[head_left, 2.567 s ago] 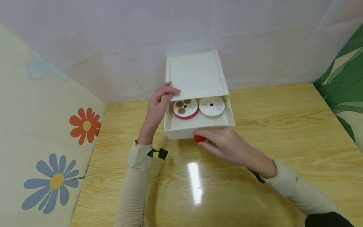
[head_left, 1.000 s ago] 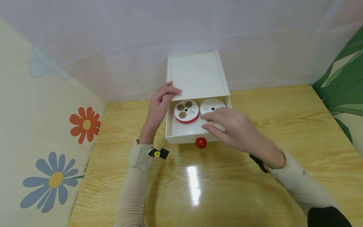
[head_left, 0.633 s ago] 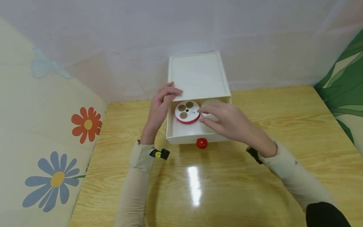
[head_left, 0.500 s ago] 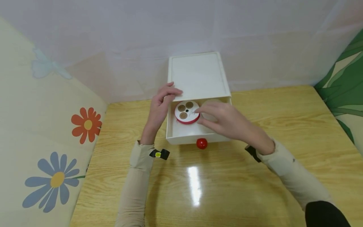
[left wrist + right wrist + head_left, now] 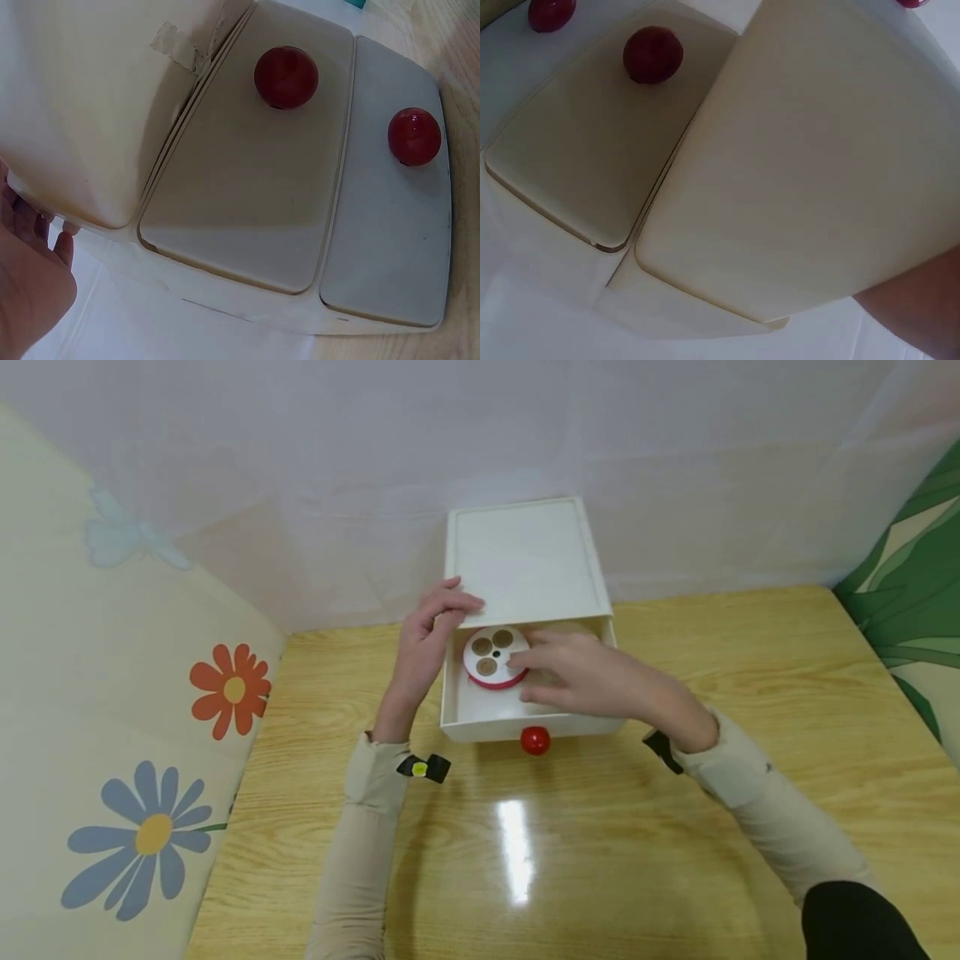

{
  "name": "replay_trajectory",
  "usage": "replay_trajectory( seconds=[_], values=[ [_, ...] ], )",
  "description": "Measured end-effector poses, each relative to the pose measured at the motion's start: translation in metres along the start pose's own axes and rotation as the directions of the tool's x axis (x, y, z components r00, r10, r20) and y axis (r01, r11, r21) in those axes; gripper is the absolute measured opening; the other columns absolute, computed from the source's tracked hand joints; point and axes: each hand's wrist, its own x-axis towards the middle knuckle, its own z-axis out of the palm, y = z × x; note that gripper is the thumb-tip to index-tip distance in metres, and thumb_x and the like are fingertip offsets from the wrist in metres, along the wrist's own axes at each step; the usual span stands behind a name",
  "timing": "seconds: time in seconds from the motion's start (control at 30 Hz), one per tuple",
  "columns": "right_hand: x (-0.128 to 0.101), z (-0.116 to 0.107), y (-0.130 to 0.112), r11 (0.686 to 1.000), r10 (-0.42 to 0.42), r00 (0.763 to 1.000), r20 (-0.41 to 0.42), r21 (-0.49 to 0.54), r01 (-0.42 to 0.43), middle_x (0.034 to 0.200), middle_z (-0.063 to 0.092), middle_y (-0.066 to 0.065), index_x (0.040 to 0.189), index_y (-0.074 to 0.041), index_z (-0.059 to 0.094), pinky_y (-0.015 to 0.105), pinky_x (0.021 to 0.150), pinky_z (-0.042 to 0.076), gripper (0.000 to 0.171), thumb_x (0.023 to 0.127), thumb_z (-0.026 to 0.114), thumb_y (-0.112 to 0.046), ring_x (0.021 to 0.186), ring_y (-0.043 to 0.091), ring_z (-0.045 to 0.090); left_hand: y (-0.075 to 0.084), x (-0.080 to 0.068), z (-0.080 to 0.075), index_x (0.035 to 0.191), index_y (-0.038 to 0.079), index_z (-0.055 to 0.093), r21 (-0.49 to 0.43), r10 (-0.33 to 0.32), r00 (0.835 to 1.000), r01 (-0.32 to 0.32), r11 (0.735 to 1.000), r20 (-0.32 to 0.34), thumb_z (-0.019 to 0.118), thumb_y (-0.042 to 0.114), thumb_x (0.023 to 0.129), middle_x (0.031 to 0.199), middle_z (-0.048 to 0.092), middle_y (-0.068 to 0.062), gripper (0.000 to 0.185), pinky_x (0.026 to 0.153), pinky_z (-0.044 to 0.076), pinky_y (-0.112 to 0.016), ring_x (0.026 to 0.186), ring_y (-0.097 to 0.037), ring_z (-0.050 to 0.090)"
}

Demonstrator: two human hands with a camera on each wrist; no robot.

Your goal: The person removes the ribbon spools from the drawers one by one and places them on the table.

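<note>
Right hand (image 5: 581, 672) was inside the open drawer (image 5: 480, 714), fingers curled loosely over the white ribbon spool (image 5: 558, 631), which it mostly hid; whether it really gripped the spool I couldn't tell. Left hand (image 5: 427, 635) held the cabinet's (image 5: 521, 556) front-left corner w/ bent fingers, steadying it. Progress, judged: drawer pulled out already, red knob (image 5: 535, 740) just below the right hand; spool not lifted yet. Contents: red ribbon spool (image 5: 491, 656) lay flat just left of the right fingertips, white one beside it under the hand. Cabinet sat on wooden counter (image 5: 750, 710). Wrist views showed two more knobbed drawer fronts.
</note>
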Motion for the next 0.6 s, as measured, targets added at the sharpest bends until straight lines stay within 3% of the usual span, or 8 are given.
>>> replay_trajectory(
  seconds=[0.17, 0.3, 0.47, 0.6],
  values=[
    [0.001, -0.001, 0.003, 0.999, -0.054, 0.998, 0.016, -0.007, 0.054, 0.137, 0.063, 0.022, 0.123, -0.007, 0.075, 0.054, 0.109, 0.048, 0.030, 0.096, 0.075, -0.020, 0.132, 0.041, 0.056, 0.000, 0.000, 0.000, 0.108, -0.003, 0.074, 0.001, 0.008, 1.000, -0.008, 1.000, 0.000, 0.051, 0.002, 0.103, 0.121, 0.070, -0.013, 0.024, 0.122, 0.031, -0.036, 0.141, -0.014, 0.044],
    [0.006, 0.000, 0.005, 0.993, -0.119, 0.993, -0.029, -0.007, 0.119, 0.131, 0.069, 0.016, 0.123, -0.003, 0.073, 0.050, 0.106, 0.052, 0.032, 0.092, 0.074, -0.008, 0.125, 0.036, 0.063, -0.001, 0.000, 0.000, 0.108, -0.003, 0.074, -0.006, 0.016, 1.000, -0.016, 1.000, 0.001, 0.051, 0.002, 0.103, 0.120, 0.070, -0.014, 0.024, 0.121, 0.032, -0.036, 0.141, -0.016, 0.045],
    [0.010, 0.001, 0.006, 0.994, -0.090, 0.996, -0.012, -0.056, 0.089, 0.142, 0.062, 0.016, 0.131, -0.006, 0.070, 0.048, 0.106, 0.052, 0.040, 0.091, 0.071, -0.003, 0.131, 0.034, 0.058, -0.001, 0.000, 0.000, 0.108, -0.003, 0.074, -0.015, 0.013, 1.000, -0.013, 1.000, 0.002, 0.050, 0.003, 0.104, 0.119, 0.070, -0.010, 0.025, 0.122, 0.031, -0.035, 0.142, -0.017, 0.044],
    [0.015, 0.002, 0.006, 0.992, -0.099, 0.995, 0.021, -0.078, 0.100, 0.149, 0.056, 0.014, 0.136, -0.013, 0.068, 0.043, 0.092, 0.058, 0.045, 0.092, 0.070, -0.004, 0.118, 0.031, 0.065, -0.001, 0.000, 0.000, 0.108, -0.003, 0.074, -0.009, 0.012, 1.000, -0.012, 1.000, 0.000, 0.050, 0.002, 0.104, 0.119, 0.070, -0.008, 0.025, 0.121, 0.032, -0.035, 0.141, -0.015, 0.045]
  ],
)
